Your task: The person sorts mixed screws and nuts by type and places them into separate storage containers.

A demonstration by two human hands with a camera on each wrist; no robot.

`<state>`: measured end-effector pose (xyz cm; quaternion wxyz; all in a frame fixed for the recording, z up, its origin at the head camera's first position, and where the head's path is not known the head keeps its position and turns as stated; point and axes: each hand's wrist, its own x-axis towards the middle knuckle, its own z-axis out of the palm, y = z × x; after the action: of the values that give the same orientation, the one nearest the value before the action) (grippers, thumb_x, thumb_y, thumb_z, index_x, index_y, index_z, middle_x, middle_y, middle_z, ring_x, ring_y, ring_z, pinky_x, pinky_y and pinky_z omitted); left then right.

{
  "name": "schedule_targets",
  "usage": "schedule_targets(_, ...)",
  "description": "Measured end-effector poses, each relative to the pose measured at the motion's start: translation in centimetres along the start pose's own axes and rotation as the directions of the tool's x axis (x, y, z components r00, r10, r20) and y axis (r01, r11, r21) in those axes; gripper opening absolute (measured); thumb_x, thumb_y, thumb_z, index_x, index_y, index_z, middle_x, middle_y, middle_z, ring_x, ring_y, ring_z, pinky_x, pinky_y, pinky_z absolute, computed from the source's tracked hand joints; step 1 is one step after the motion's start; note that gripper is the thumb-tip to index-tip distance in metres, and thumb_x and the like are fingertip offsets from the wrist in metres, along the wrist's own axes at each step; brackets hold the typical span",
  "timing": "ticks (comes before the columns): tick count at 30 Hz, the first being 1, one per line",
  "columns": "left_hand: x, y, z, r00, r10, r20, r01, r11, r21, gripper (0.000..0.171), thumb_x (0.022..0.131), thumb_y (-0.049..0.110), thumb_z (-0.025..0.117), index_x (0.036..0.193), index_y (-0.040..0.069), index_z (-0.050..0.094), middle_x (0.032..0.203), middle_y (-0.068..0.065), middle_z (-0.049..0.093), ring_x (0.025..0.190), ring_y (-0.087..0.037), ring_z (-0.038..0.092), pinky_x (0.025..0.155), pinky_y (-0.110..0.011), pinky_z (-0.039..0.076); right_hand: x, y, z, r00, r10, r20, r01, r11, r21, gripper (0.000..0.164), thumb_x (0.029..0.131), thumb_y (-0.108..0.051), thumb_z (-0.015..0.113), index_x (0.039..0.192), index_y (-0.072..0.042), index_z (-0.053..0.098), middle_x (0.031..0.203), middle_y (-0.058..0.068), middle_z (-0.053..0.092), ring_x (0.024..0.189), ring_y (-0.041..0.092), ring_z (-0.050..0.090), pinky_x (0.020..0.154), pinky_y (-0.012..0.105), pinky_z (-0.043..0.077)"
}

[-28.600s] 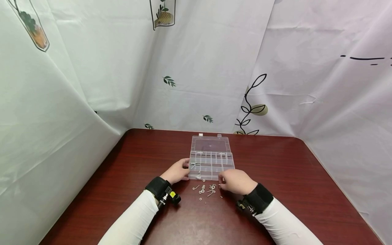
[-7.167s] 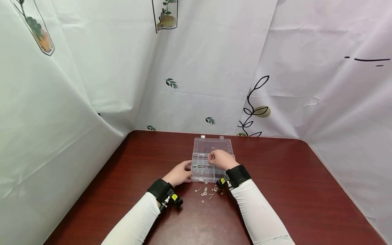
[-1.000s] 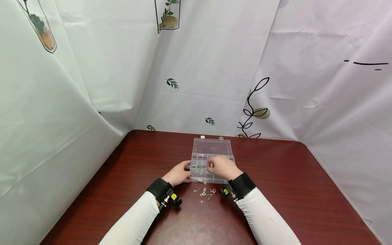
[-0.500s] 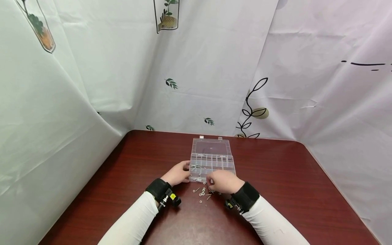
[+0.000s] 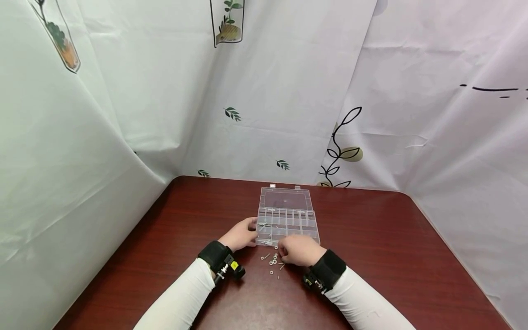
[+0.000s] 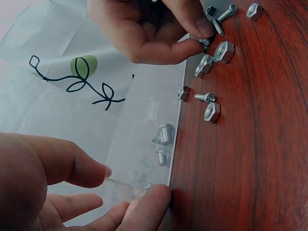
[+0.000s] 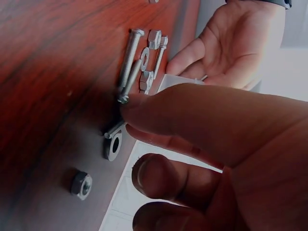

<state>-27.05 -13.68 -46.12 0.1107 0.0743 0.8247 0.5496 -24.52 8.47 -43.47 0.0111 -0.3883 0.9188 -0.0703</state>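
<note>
- Left hand is gripping the clear box by its left end.
- Right hand, fingertips nearly meeting, is pinching a screw low over the counter, near the box.
- Gentle pinching should be sparing neighbouring nuts.

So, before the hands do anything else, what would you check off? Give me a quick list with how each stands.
1. Lid open: ok, folded back behind the plastic box.
2. Box steadied: ok, the left hand grips its left end.
3. Right hand at the loose parts: ok, its fingertips are at a small screw.
4. That screw firmly pinched: cannot tell, the fingers hide most of it.
5. Table before the box free of loose parts: not ok, nuts, a washer and other screws lie there.
</note>
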Motion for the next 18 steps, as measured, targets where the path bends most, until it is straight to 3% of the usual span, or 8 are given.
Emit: schedule_targets(18, 0.02, -0.15, 0.08, 1.000, 0.010, -0.007, -0.010, 1.000, 0.011, 0.060, 0.089, -0.003, 0.054, 0.147, -0.006, 0.037, 0.123, -0.024, 0.055, 0.090, -0.025, 0.065, 0.070, -0.038, 0.060, 0.16, -1.01, 0.94, 0.994, -0.021, -0.103, 0.007, 0.992, -0.129, 0.031, 0.069, -0.015, 0.075, 0.061, -0.023, 0.047, 0.055, -0.012, 0.041, 0.051, 0.009, 0.041, 0.044, 0.029, 0.035)
